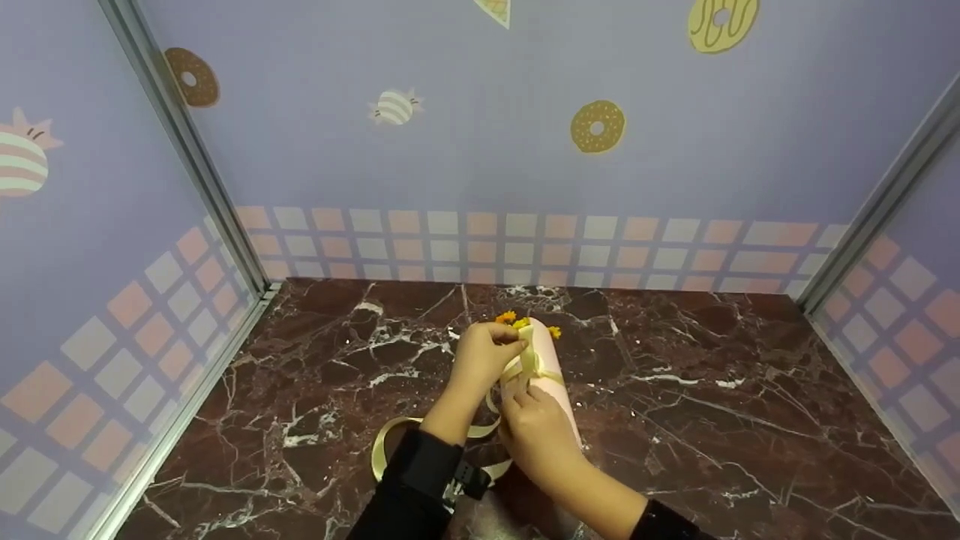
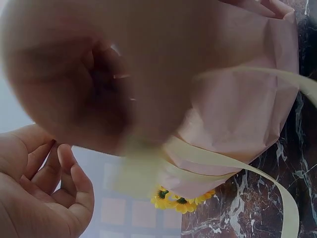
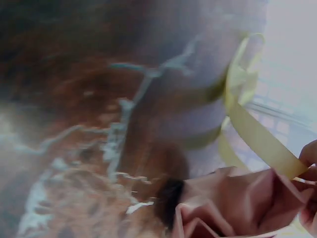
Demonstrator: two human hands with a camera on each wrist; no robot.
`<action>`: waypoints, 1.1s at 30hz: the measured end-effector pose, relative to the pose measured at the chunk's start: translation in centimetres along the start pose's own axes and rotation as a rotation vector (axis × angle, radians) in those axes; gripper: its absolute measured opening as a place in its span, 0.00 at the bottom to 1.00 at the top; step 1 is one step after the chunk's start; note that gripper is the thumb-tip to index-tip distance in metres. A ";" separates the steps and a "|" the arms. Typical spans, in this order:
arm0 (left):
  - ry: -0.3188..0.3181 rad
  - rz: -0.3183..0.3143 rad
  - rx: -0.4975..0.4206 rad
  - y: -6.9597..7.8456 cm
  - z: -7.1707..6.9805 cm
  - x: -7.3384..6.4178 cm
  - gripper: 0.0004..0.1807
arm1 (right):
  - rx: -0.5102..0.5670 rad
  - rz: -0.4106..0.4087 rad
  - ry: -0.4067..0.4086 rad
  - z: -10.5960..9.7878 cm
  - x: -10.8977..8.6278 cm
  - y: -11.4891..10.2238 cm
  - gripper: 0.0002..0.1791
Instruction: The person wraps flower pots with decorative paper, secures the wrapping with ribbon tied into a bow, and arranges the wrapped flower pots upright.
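A bouquet wrapped in pale pink paper [image 1: 550,384] lies on the table, its yellow and orange flowers [image 1: 555,332] at the far end. Pale yellow ribbon [image 1: 529,361] circles the wrap and rises in loops, seen from the side in the right wrist view as a bow-like loop [image 3: 241,82]. My left hand [image 1: 484,354] pinches the ribbon near the flowers between thumb and fingers. Closer to me, my right hand [image 1: 541,431] grips the ribbon lower down, over the paper. In the left wrist view a large blurred hand hides part of the wrap [image 2: 242,109].
A long loose ribbon length [image 1: 384,442] curls on the dark marbled table [image 1: 337,397], left of the bouquet and partly under my left forearm. Patterned panels [image 1: 480,150] enclose the table at the back and on both sides, with metal posts [image 1: 196,157] at the corners.
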State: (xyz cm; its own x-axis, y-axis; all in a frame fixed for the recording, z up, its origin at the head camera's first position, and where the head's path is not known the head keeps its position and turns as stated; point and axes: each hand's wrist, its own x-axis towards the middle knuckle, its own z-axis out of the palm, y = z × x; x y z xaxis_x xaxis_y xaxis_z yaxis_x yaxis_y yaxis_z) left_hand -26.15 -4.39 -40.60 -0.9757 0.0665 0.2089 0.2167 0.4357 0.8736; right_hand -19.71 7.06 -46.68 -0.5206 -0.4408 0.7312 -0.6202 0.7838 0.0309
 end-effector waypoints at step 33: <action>-0.012 -0.074 -0.208 -0.8 0.0 -0.5 0.02 | 0.676 0.622 -0.370 -4.0 4.2 11.7 0.17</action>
State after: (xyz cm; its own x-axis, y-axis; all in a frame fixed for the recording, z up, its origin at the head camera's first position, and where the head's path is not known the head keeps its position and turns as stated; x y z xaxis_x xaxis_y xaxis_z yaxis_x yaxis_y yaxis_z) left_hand -25.81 -4.79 -41.37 -0.9892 0.0527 0.1367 0.1455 0.2455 0.9584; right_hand -26.80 16.14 -40.50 -0.9464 -0.2341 0.2224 -0.3182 0.5582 -0.7662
